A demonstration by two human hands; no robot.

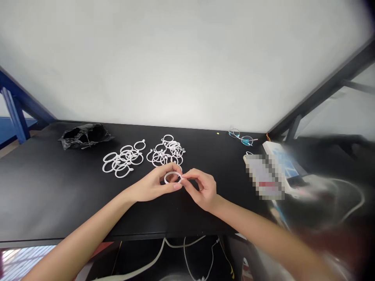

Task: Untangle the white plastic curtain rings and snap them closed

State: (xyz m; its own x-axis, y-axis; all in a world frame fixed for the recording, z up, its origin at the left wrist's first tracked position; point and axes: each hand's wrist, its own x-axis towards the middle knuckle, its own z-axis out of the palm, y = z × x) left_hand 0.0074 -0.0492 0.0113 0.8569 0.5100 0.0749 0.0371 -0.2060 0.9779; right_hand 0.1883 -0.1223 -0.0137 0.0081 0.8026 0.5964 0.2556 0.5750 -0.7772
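Over the front of the black table, my left hand (158, 181) grips a white plastic ring (166, 176) between thumb and fingers. My right hand (202, 187) pinches the ring's right side, where its small tab or joint lies; the fingertips cover that spot. Just beyond my hands is a loose pile of white rings (158, 157), some with small clips on them. A second pile of white rings (123, 155) with little eyelets lies to its left. Both piles overlap in a tangle.
At the back left lies a crumpled black plastic bag (84, 136). Eyeglasses (246, 141) rest at the back right, near a blurred-out phone (263, 177) and a white box (281, 160). A pale wall rises behind the table (73, 203). Cables (152, 261) hang below its front edge.
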